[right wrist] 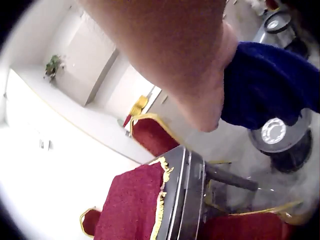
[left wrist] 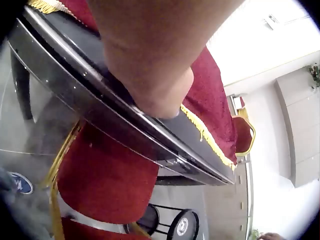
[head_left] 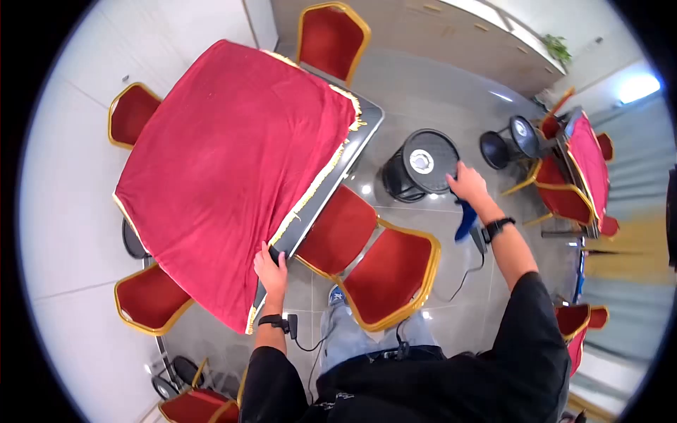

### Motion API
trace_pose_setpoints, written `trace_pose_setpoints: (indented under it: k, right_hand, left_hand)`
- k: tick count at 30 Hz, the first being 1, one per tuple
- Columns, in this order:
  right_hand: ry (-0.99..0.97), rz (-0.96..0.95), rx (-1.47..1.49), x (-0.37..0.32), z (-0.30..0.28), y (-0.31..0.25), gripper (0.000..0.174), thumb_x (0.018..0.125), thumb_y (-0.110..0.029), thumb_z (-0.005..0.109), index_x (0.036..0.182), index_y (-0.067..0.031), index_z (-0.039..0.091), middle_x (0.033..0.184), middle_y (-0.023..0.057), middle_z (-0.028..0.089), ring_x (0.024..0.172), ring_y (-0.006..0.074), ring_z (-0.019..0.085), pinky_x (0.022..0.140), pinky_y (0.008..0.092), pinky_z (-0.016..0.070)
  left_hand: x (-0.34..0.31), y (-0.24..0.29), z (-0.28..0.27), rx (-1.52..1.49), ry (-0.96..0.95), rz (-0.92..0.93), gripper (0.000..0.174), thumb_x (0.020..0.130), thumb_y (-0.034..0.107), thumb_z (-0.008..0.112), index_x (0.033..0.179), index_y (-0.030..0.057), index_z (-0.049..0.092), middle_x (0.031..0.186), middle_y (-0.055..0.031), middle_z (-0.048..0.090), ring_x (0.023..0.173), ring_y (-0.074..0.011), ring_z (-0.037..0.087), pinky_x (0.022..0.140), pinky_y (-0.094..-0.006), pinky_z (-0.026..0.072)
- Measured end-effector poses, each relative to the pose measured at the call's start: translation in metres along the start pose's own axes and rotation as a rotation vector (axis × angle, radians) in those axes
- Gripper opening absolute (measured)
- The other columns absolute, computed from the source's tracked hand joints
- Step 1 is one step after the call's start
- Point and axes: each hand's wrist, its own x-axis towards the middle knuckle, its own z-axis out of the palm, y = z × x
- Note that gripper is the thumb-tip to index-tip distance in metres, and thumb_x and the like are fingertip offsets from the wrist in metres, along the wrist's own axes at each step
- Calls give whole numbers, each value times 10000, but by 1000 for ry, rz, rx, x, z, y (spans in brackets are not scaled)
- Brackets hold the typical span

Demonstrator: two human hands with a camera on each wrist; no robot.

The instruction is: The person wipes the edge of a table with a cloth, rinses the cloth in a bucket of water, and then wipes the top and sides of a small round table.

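My left hand rests at the dark table edge, its fingers at the gold-fringed border of the red tablecloth. In the left wrist view the left hand lies on the black rim, its fingers hidden. Out to the right, my right hand grips a dark blue cloth that hangs below it. The right wrist view shows this blue cloth bunched beside the right hand, whose fingertips are out of sight.
A red-seated chair stands between my body and the table. Beyond the blue cloth is a round black stool, with another stool farther right. More red chairs surround the table, and a second cloth-covered table stands at the right.
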Motion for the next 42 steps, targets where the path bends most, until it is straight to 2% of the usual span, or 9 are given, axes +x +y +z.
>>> trace_pose_setpoints:
  k: [5,10,18,23,28,33,35,39,42]
  right_hand:
    - [-84,-385,245,208,58,-100,584,889,-531,651,1196,-35,624,1068,237,709,1064,406,673,916,496,540]
    - [14,-325,452,254,67,-219,440,851,-474,700,1115,-121,703,1068,181,729,1010,370,695,902,476,549]
    - [-22,-254,182,282,48,-212,316,807,-311,651,1065,-147,732,1097,171,729,1040,368,697,892,479,561]
    - [-64,-296,200,252,28,-238,552,860,-605,650,1126,-124,694,1127,184,719,1128,385,656,954,502,522]
    - [-120,-648,679,294,98,-227,400,867,-378,725,1165,-111,732,1059,142,756,972,267,712,859,390,532]
    - [24,-704,-158,420,135,-133,382,899,-417,648,926,-43,720,969,200,714,905,378,681,760,510,511]
    - [407,-1484,-894,490,152,-57,123,857,-171,625,796,-168,732,793,96,691,765,285,679,657,416,500]
    - [290,-1494,-612,439,118,-48,239,855,-64,555,619,-65,593,652,143,640,562,260,591,510,439,419]
    - [32,-1005,-177,371,82,-78,323,885,-212,558,719,50,647,718,239,668,658,405,626,629,522,471]
  left_hand:
    - [34,-7,22,-5,45,-43,60,886,118,663,912,64,662,922,-136,620,873,-364,579,768,-480,445]
    - [31,26,20,127,105,15,47,875,110,676,912,84,663,932,-128,624,889,-357,584,769,-469,439]
    - [-9,114,21,-60,-119,-21,187,855,70,687,1038,80,650,1064,-127,631,1037,-345,604,907,-462,471]
    - [-56,125,27,-164,-118,-225,292,857,86,675,1146,80,634,1124,-152,635,1065,-382,605,905,-495,487]
    - [-226,114,30,-281,-293,-617,298,913,208,614,1181,79,632,1147,-201,656,1084,-401,618,933,-489,508]
    - [-410,175,12,-310,-223,-1082,316,918,253,609,1184,82,627,1144,-203,676,1096,-391,629,932,-498,514]
    - [-483,210,17,-275,-154,-1230,328,909,278,611,1172,82,631,1090,-191,695,1044,-404,650,915,-501,524]
    - [-574,286,12,-357,-51,-1507,313,910,292,602,1138,81,650,1060,-192,702,1026,-399,659,911,-488,528]
    - [-636,336,19,-461,-20,-1569,291,912,305,605,1083,79,672,1030,-196,709,1014,-386,670,898,-476,532]
